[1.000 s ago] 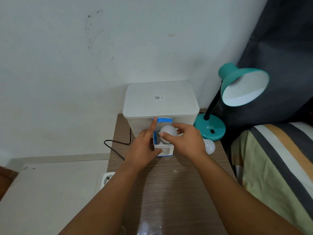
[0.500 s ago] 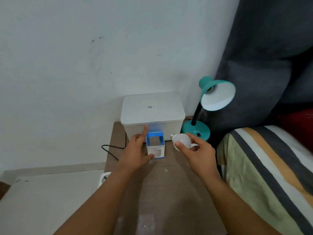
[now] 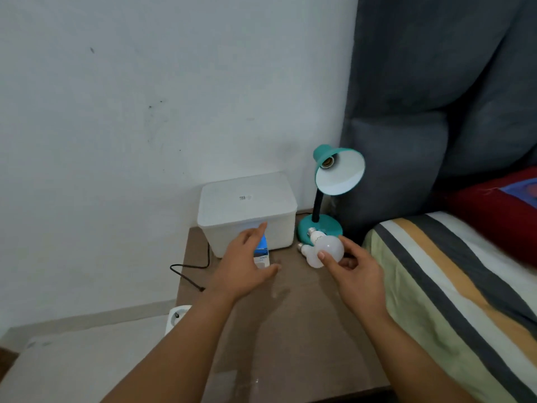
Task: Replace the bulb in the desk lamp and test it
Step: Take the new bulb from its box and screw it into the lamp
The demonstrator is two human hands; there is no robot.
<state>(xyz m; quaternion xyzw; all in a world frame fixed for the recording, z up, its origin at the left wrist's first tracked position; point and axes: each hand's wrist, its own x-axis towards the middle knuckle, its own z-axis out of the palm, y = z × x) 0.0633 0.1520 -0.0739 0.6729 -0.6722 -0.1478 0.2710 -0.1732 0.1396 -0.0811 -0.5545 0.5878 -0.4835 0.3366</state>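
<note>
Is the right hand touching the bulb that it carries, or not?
Touching. The head view shows the right hand pinching the new bulb between its thumb and fingers, above the table.

My right hand [image 3: 356,271] holds a frosted white bulb [image 3: 329,248] in its fingers [image 3: 322,255], metal screw base tilted up toward the lamp. A second white bulb [image 3: 311,255] lies on its side on the worktop [image 3: 290,330] just behind it. The teal desk lamp [image 3: 334,181] stands upright, its shade tipped toward me and its socket [image 3: 327,163] bare. The blue-and-white bulb box [image 3: 262,254] stands by my left hand [image 3: 247,266].
</note>
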